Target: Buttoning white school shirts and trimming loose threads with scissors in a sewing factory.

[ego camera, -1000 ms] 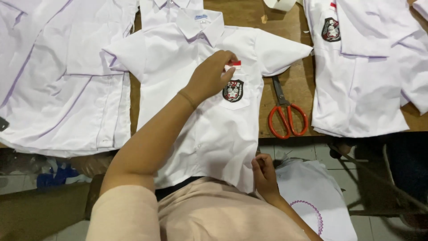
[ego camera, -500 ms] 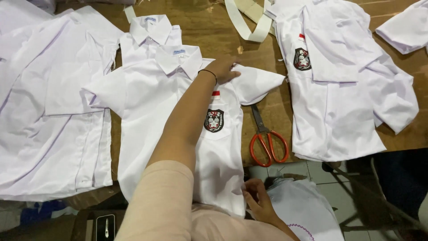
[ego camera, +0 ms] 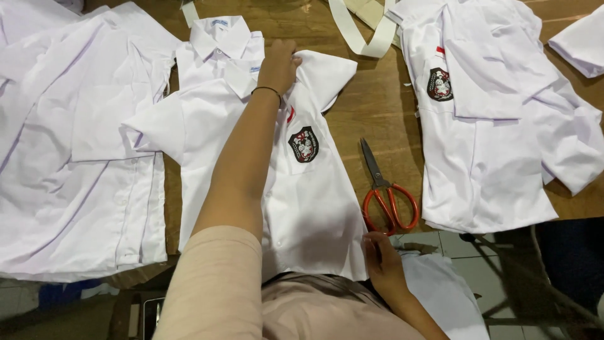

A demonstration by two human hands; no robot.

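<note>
brown wooden table (ego camera: 377, 119) runs under everything, its grain bare between heaps of white cloth. compared with half a second ago, the left hand (ego camera: 278, 63) has slid further up, from the chest to the collar and shoulder of the white shirt (ego camera: 314, 208) laid flat in the middle; it now presses there with fingers curled on the cloth, a thin dark band at the wrist. the right hand (ego camera: 384, 261) has stayed at the shirt's lower right hem by the table edge, fingers closed in a pinch on the fabric.

the shirt is smooth cotton, short-sleeved, with a stiff pointed collar and a shield-shaped dark badge (ego camera: 304, 144) on the chest pocket. under it lies a second collared shirt (ego camera: 214, 44). a stack of shirts (ego camera: 69, 157) sits left, another badged shirt (ego camera: 491, 145) right. one pair of scissors (ego camera: 385, 192), steel blades and orange loop handles, lies just beside the middle shirt. a cream strip (ego camera: 362, 31) curls at the top. i count two badges.
</note>
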